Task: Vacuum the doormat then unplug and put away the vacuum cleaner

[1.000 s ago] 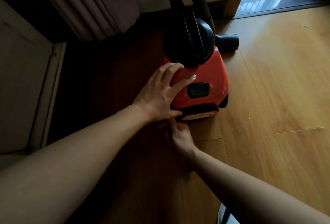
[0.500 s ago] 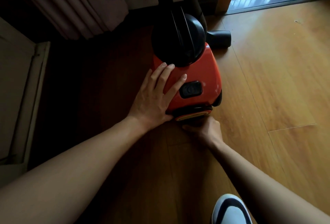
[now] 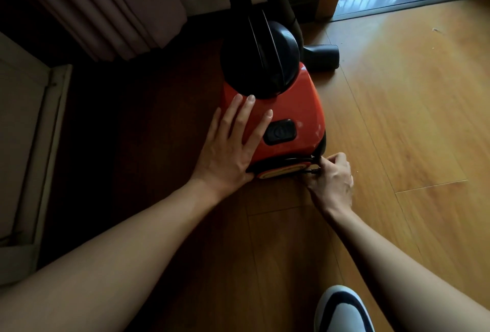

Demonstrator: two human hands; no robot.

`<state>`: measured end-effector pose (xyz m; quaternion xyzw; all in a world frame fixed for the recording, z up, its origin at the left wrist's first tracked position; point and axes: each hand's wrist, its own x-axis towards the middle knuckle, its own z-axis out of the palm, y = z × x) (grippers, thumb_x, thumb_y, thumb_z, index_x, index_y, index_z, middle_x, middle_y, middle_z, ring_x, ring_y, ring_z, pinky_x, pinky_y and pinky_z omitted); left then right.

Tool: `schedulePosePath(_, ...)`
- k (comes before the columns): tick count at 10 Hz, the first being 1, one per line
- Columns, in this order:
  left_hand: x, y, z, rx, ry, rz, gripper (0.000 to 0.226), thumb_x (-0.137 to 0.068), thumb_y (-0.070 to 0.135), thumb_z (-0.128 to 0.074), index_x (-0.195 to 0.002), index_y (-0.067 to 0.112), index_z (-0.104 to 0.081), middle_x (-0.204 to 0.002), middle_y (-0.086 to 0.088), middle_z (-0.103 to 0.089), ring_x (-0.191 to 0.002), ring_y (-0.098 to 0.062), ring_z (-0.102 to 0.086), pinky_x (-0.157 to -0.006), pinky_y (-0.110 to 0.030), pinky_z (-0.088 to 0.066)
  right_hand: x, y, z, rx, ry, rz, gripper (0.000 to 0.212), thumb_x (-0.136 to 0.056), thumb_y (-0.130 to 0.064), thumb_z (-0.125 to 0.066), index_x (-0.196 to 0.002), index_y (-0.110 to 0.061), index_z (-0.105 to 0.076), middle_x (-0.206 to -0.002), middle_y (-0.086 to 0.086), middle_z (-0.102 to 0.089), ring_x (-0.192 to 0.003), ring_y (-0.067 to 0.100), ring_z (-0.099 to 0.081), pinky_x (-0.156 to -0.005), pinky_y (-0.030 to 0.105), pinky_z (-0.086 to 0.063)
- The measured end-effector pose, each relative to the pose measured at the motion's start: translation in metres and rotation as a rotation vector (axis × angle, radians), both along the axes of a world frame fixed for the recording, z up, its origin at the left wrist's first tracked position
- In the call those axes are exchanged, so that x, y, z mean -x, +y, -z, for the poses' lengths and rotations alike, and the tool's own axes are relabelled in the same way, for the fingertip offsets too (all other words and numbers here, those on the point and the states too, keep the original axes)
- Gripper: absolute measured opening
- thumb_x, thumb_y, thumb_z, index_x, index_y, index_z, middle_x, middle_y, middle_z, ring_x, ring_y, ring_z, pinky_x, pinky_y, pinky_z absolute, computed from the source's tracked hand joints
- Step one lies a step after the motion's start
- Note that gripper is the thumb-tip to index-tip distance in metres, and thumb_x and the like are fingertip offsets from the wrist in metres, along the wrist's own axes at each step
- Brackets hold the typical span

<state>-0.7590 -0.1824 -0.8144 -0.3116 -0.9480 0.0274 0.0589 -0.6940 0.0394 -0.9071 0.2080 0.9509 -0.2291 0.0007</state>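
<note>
The left hand [image 3: 228, 151] lies flat on the red vacuum cleaner [image 3: 291, 109]; the right hand [image 3: 331, 180] pinches the black cord [image 3: 309, 171] at its rear.

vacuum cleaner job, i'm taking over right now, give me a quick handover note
Left hand lies flat on the red vacuum cleaner, fingers straight. Right hand pinches a thin black cord at its near right corner.
The cleaner stands on the wooden floor near the curtain, nozzle beside it.
Done: vacuuming cannot be judged from this view.
Left: likely stow the cord, then put the cleaner away.
</note>
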Motion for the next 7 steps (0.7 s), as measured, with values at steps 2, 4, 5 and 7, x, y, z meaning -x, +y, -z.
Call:
schedulePosePath(2,-0.003,-0.001,-0.011,0.120,0.005,-0.029,0.134,-0.061,0.067,-0.080,-0.159,0.022,0.000,-0.163,-0.021,-0.004,-0.153,-0.037,0.000,-0.117,-0.067,-0.016,-0.011,0.004,-0.008,0.140,0.012,0.061,0.039,-0.082,-0.031,-0.085,-0.111,-0.014,-0.065,-0.103,0.003,-0.049,-0.093,0.023,-0.059,-0.075,0.037,-0.054)
schedulePosePath(4,-0.012,0.001,-0.017,0.145,-0.030,-0.006,0.136,-0.061,0.063,-0.082,-0.158,0.023,0.005,-0.165,-0.019,0.001,-0.153,-0.034,0.003,-0.119,-0.065,-0.012,-0.021,0.008,-0.016,0.179,0.055,0.016,0.019,-0.086,-0.020,-0.072,-0.102,-0.013,-0.065,-0.096,0.002,-0.055,-0.087,0.021,-0.058,-0.070,0.033,-0.048)
schedulePosePath(5,-0.018,0.000,-0.017,0.145,-0.047,0.005,0.132,-0.064,0.067,-0.077,-0.158,0.023,0.004,-0.165,-0.018,0.000,-0.153,-0.033,0.003,-0.120,-0.062,-0.013,-0.023,0.011,-0.020,0.167,0.078,0.007,0.014,-0.088,-0.016,-0.067,-0.100,-0.012,-0.065,-0.094,0.003,-0.059,-0.087,0.024,-0.061,-0.071,0.036,-0.051)
schedulePosePath(7,-0.023,-0.002,-0.040,0.008,-0.080,-0.050,0.097,-0.081,0.066,-0.057,-0.158,0.020,-0.018,-0.163,-0.013,-0.018,-0.152,-0.028,-0.018,-0.120,-0.054,-0.024,-0.010,0.009,-0.057,0.079,0.109,-0.093,0.025,-0.089,-0.025,-0.066,-0.112,-0.015,-0.069,-0.102,0.003,-0.065,-0.094,0.023,-0.062,-0.079,0.042,-0.056)
